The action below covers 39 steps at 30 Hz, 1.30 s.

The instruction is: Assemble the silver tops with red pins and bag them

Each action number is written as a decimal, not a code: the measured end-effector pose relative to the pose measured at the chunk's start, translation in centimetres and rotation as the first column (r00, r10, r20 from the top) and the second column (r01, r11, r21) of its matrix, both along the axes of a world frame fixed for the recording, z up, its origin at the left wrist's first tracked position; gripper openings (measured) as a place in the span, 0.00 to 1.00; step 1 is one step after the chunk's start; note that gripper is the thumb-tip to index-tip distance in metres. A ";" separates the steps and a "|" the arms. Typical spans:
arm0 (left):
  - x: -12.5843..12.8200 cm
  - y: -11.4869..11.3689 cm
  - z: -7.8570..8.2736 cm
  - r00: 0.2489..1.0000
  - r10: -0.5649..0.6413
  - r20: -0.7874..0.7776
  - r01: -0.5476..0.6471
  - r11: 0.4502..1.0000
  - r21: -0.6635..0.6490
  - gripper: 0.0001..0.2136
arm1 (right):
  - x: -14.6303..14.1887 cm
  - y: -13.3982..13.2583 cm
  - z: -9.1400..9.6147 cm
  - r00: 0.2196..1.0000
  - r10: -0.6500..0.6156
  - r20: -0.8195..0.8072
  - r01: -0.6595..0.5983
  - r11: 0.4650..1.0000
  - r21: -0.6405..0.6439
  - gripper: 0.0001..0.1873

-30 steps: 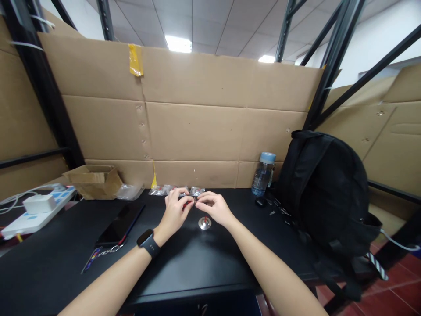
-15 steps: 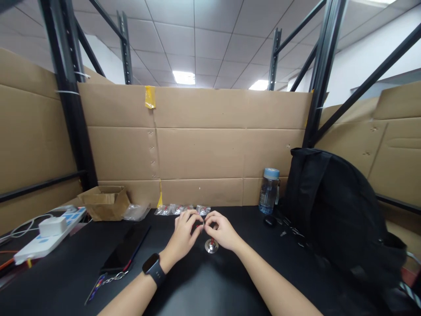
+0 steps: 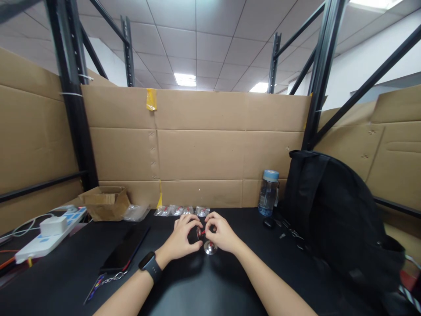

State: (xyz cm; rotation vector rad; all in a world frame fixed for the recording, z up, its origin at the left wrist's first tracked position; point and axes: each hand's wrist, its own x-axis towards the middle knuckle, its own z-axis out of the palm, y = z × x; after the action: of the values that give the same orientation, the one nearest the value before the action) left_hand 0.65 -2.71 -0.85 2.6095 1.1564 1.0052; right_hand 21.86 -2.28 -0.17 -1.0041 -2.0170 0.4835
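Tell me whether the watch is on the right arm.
No, the watch is strapped just behind the left hand, and none shows behind the right hand.

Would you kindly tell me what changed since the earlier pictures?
The left hand has opened wider; a round metal disc with a red strap now shows between it and the right hand. Any release is unclear. The round silver disc on the black tabletop stayed put.

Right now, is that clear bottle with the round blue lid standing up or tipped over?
Upright: the clear bottle stands with its round blue lid on top and its base on the black tabletop.
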 end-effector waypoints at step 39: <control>-0.4 -0.4 -0.1 0.953 0.005 -0.304 0.041 0.989 0.144 0.04 | 2.0 -1.1 0.7 0.855 -0.009 0.519 0.036 0.998 -0.043 0.13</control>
State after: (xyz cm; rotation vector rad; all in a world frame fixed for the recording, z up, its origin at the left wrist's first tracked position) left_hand 0.27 -3.07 -0.94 2.9689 1.1535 0.7279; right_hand 23.88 -3.36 0.51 -1.2929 -2.4736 0.2646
